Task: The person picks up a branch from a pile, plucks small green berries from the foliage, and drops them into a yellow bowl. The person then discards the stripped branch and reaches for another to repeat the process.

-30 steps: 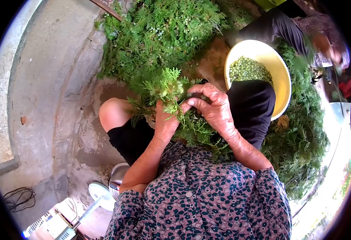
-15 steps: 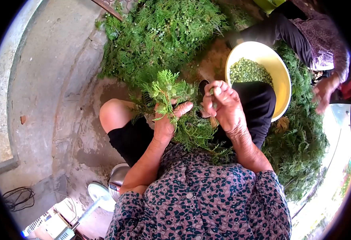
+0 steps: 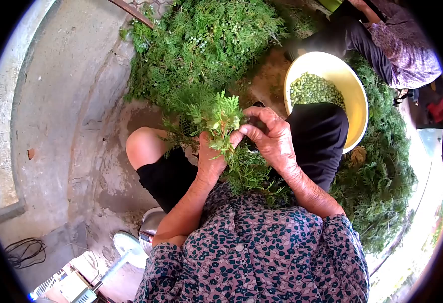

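Observation:
My left hand [image 3: 212, 157] is closed round a leafy green conifer sprig [image 3: 221, 118] with small pale green cones among its scaly leaves. The sprig stands up from the fist, over my lap. My right hand [image 3: 276, 142] is at the sprig's right edge, thumb and forefinger bent together against it in a pinch; what lies between their tips is too small to make out. More conifer twigs [image 3: 249, 174] hang below the hands across my lap. To the right of my knee, a yellow basin [image 3: 355, 118] holds a heap of small round green cones [image 3: 313, 91].
A large pile of cut conifer branches [image 3: 206, 45] lies ahead, and more greenery [image 3: 378, 202] lies to the right. Another person's sleeve [image 3: 408, 55] shows at upper right. On the left are a concrete wall [image 3: 55, 111], a black cable [image 3: 25, 252] and a white fan [image 3: 128, 247].
My right hand has come left and down to the sprig; before, it was raised apart from it with a small green thing in the fingers. The other person's hand has left the lower right.

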Demonstrator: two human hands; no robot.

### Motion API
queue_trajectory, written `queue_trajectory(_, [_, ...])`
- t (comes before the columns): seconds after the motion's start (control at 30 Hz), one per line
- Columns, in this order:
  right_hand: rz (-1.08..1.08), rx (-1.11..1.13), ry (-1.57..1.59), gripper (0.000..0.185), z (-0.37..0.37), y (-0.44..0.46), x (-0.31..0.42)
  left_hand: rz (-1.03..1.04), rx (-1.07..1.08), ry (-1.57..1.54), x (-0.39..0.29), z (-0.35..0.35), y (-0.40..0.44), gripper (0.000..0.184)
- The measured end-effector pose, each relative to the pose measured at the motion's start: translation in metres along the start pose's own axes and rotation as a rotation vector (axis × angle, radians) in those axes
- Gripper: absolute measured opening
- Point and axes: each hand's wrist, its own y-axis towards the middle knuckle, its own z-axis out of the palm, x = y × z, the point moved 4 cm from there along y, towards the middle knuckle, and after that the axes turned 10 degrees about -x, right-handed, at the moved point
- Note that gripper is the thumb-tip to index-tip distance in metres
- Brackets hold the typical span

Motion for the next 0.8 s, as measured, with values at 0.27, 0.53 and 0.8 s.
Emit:
queue_trajectory(0.27, [0.617,0.079,0.813,0.009,-0.004,-0.001,-0.023,-0.148,0.099,-0.364,0.034,0.004,0.004,0.026])
queue_trajectory(0.53, [0.788,0.087,1.001,0.019,-0.012,0.008,-0.023,-0.029,0.288,-0.645,0.04,0.006,-0.007,0.028])
queue_trajectory(0.8, [0.642,0.253,0.502,0.025,0.001,0.005,-0.023,-0.244,0.166,-0.378,0.019,0.008,-0.003,0.028])
